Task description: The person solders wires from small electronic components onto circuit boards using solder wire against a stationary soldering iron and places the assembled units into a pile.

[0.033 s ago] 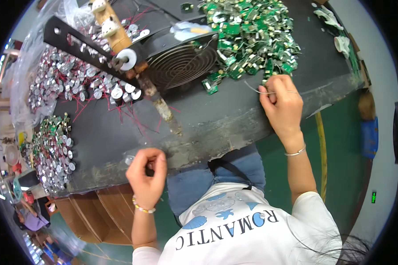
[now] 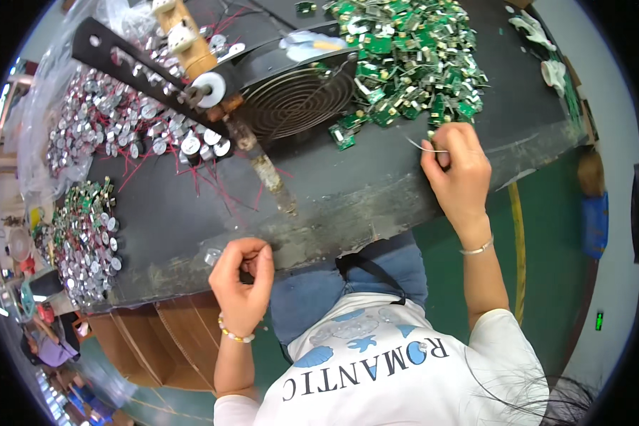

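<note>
My right hand (image 2: 461, 167) pinches a thin silvery solder wire (image 2: 426, 147) between thumb and fingers; its free end points left over the table edge, just in front of a heap of small green circuit boards (image 2: 412, 57). At the front edge, further left, my left hand (image 2: 241, 284) is closed, thumb against curled fingers. A small silvery round part (image 2: 211, 256) sticks out beside its knuckles, and what lies between the fingertips is hidden. Between the hands, a soldering iron (image 2: 266, 174) with a wooden handle slants down over the table, propped in a black perforated metal bracket (image 2: 131, 67).
A round fan (image 2: 298, 103) with a wire grille stands behind the iron. Silvery discs with red wires (image 2: 113, 113) are heaped at the back left. Boards with discs joined (image 2: 85, 241) lie at the left edge. Cardboard boxes (image 2: 156, 344) stand below the dark table (image 2: 348, 181).
The view has shifted slightly, moving everything a little. Both hands keep nearly the same places and grips; the solder wire stays in my right hand.
</note>
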A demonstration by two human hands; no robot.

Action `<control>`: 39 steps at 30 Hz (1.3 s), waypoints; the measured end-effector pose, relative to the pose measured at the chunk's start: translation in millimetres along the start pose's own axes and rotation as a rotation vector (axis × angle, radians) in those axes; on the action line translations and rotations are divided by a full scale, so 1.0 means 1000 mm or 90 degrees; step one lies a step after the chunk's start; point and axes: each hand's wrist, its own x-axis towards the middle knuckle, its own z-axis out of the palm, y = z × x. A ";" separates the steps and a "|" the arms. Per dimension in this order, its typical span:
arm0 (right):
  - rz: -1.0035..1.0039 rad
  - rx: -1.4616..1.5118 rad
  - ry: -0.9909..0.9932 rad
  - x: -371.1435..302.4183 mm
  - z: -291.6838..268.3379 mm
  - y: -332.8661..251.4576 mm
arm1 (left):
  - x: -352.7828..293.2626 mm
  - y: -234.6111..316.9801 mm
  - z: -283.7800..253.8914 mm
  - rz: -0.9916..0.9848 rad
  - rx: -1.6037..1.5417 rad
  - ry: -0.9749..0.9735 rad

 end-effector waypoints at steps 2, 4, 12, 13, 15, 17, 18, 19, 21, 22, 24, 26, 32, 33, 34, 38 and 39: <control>0.043 0.156 0.032 -0.005 -0.006 -0.021 | 0.002 0.005 0.005 -0.069 -0.032 -0.014; -0.014 0.279 -0.002 -0.013 -0.008 -0.038 | 0.006 0.001 0.005 -0.083 -0.057 -0.014; -0.008 0.514 -0.178 -0.032 0.007 -0.058 | 0.005 0.004 0.006 -0.133 -0.278 -0.086; -0.010 0.537 -0.159 -0.032 0.006 -0.060 | 0.005 0.004 0.005 -0.125 -0.274 -0.091; -0.019 0.574 -0.180 -0.035 0.007 -0.067 | 0.005 0.007 0.007 -0.118 -0.272 -0.096; -0.025 0.611 -0.180 -0.039 0.011 -0.074 | 0.008 0.013 0.010 -0.147 -0.276 -0.096; -0.023 0.611 -0.180 -0.040 0.012 -0.079 | 0.010 0.016 0.011 -0.149 -0.276 -0.097; -0.020 0.632 -0.168 -0.040 0.013 -0.083 | 0.012 0.018 0.013 -0.100 -0.262 -0.093; -0.027 0.685 -0.157 -0.037 0.012 -0.088 | 0.019 0.019 0.014 -0.051 -0.247 -0.091; -0.026 0.684 -0.156 -0.034 0.012 -0.089 | 0.022 0.018 0.014 -0.044 -0.263 -0.112; -0.077 0.705 -0.149 -0.029 0.013 -0.088 | 0.025 0.019 0.014 -0.038 -0.281 -0.133; -0.063 0.720 -0.153 -0.031 0.016 -0.088 | 0.028 0.021 0.013 -0.104 -0.401 -0.181; -0.066 0.681 -0.172 -0.025 0.017 -0.088 | 0.033 0.028 0.014 -0.192 -0.456 -0.176; -0.073 0.684 -0.144 -0.023 0.019 -0.089 | 0.034 0.029 0.014 -0.193 -0.456 -0.177; -0.080 0.687 -0.117 -0.022 0.021 -0.089 | 0.036 0.029 0.013 -0.197 -0.460 -0.176; -0.103 0.672 -0.103 -0.016 0.023 -0.087 | 0.041 0.029 0.011 -0.186 -0.472 -0.183; -0.102 0.675 -0.102 -0.015 0.024 -0.087 | 0.042 0.029 0.010 -0.186 -0.473 -0.184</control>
